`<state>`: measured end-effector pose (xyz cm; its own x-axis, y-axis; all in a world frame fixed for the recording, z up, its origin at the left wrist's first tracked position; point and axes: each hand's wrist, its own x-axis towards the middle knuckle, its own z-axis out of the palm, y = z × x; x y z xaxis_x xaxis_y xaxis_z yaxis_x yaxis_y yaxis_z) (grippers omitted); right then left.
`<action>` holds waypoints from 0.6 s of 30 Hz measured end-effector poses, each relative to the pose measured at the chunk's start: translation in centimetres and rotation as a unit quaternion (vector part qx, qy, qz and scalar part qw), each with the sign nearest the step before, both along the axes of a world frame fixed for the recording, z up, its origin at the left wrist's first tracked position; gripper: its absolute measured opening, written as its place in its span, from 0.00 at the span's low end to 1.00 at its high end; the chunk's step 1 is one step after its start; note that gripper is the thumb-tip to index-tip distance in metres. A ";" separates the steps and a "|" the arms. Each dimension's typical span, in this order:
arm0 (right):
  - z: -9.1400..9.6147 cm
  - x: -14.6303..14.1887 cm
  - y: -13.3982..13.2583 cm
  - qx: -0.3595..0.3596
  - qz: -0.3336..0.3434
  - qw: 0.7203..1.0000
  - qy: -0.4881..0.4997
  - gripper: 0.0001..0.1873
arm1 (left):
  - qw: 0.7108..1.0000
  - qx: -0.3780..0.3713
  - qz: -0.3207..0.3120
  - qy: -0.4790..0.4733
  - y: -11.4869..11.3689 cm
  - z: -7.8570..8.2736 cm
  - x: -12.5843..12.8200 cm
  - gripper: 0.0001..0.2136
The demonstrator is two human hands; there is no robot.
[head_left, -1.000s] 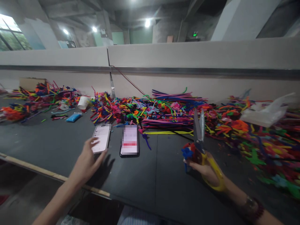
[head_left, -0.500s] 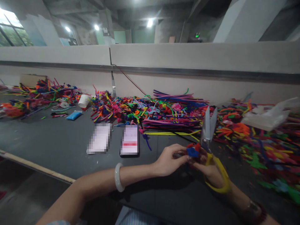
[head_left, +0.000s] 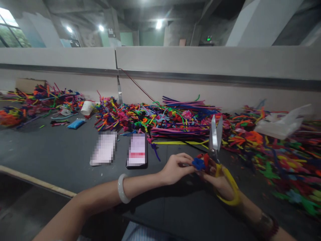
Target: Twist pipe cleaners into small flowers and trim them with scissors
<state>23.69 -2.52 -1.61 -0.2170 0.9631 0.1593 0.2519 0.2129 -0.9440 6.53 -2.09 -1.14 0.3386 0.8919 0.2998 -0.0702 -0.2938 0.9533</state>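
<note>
Between my two hands is a small blue and red pipe-cleaner flower shape (head_left: 199,163). The fingertips of my left hand (head_left: 176,170) are closed on its left side. My right hand (head_left: 224,184) grips the red part, its fingers partly hidden behind it. Yellow-handled scissors (head_left: 215,142) hang on my right hand too, with the handle loop around the hand and the blades pointing up and slightly apart. Both hands are just above the dark tabletop (head_left: 140,194).
Behind my hands lies a long heap of coloured pipe cleaners (head_left: 140,117), spreading to the right. A phone (head_left: 136,150) and a blurred-out white sheet (head_left: 104,149) lie to the left. Farther back are a blue packet (head_left: 76,123), a white cup (head_left: 86,108) and a clear plastic bag (head_left: 281,124).
The whole view has shifted slightly, so things sit a little farther left. The blue part of the flower shape has turned and shows more fully. Both hands keep their hold.
</note>
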 end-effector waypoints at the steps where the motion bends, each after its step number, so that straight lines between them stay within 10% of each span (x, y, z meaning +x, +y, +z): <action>1: 0.1 0.0 -0.1 0.000 -0.001 1.000 0.000 0.14 | 1.000 0.000 0.001 -0.001 0.1 0.1 -0.1 0.11; 18: 1.6 -1.0 -0.7 -0.013 -0.001 1.000 0.019 0.14 | 0.999 -0.025 -0.014 -0.017 0.2 0.4 -0.2 0.11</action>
